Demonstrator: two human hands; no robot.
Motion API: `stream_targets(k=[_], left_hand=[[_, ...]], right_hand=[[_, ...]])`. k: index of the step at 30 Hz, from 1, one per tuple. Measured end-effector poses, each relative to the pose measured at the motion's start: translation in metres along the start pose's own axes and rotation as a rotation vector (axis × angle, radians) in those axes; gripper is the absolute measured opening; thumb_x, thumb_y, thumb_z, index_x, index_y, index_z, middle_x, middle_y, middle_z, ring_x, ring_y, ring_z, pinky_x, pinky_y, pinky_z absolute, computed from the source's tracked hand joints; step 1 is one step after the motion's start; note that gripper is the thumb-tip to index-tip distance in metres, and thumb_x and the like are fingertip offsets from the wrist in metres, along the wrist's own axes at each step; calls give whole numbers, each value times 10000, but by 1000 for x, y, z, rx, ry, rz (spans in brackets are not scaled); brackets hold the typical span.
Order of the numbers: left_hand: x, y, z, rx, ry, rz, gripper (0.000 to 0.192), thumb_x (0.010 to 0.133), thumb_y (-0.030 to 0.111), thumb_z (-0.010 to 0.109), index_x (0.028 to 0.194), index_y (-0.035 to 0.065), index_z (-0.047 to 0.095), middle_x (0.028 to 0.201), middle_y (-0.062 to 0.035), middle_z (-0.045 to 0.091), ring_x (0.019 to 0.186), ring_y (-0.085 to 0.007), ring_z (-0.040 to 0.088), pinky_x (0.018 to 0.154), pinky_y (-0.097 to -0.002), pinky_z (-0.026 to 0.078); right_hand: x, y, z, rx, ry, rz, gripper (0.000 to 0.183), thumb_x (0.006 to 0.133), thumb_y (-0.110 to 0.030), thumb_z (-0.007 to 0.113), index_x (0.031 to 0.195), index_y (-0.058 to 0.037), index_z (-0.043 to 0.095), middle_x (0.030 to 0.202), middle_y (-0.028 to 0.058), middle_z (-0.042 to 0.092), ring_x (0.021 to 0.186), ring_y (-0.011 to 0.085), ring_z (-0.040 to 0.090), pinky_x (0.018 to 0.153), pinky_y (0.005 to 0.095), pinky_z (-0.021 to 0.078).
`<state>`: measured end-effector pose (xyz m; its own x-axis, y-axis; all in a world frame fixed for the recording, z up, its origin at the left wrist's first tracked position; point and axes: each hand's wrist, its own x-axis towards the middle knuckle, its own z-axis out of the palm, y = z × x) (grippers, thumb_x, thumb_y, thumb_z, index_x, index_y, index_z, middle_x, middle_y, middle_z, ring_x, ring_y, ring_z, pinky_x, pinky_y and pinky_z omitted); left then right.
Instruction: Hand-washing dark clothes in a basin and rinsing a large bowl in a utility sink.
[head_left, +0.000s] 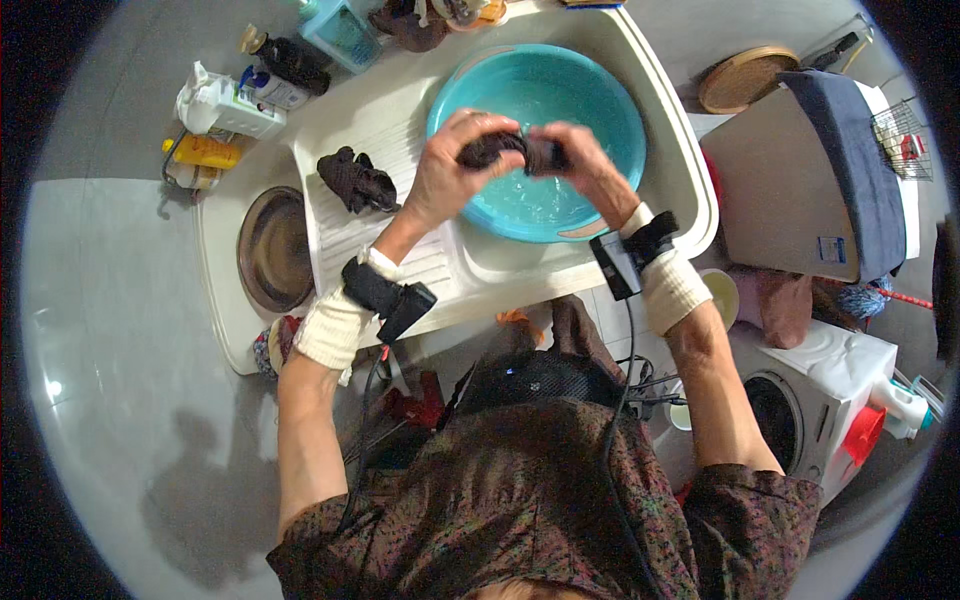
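Note:
Both my hands grip a dark, bunched-up cloth (491, 150), perhaps a sock, over a turquoise plastic basin (442, 112). My left hand (442, 169) has its fingers wrapped round one end. The other end is in my right hand (581, 161), which is blurred. Shallow water (540, 206) with ripples lies in the basin below them. A second dark crumpled cloth (356, 180) rests on the ribbed washboard (409, 259) of the white laundry sink, left of my left hand.
A brown round dish (274, 251) sits in the sink's left section. Pump bottles (341, 34) and a yellow bottle (206, 152) line the back left rim. To the right stand a cloth-covered appliance (780, 172), a woven basket (750, 79) and a white front-loading washing machine (825, 360).

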<state>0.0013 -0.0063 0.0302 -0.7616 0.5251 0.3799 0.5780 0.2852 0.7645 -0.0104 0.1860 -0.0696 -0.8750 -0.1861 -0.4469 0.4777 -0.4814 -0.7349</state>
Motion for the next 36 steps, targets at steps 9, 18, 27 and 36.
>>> stream_targets(k=[9,18,27,36], left_hand=[[27,-38,6,-1107,120,-724,280,845,268,568,956,14,533,921,-88,585,809,-205,608,651,-420,560],[53,-50,9,-624,-144,-796,330,851,362,547,893,35,559,844,-53,570,783,-135,551,720,-294,452],[41,-57,26,-342,-256,-696,276,802,281,627,691,29,604,704,-45,577,665,-94,538,587,-227,422],[13,-70,1,-507,174,-795,190,806,143,604,968,47,578,847,-41,573,736,-115,541,712,-235,441]], right_hand=[[-29,-85,72,-1048,249,-1025,96,673,-110,597,715,-41,547,637,55,515,529,185,527,475,331,414],[-63,-57,92,-1529,-295,-1817,215,519,-159,597,720,-123,525,705,44,436,616,185,505,414,303,458],[-38,0,65,-1649,-783,-1731,158,624,-226,558,594,-112,453,640,3,404,541,146,467,411,287,376],[-48,-11,74,-1125,-176,-1242,215,663,-199,656,814,-88,549,794,88,530,755,207,532,622,357,440]])
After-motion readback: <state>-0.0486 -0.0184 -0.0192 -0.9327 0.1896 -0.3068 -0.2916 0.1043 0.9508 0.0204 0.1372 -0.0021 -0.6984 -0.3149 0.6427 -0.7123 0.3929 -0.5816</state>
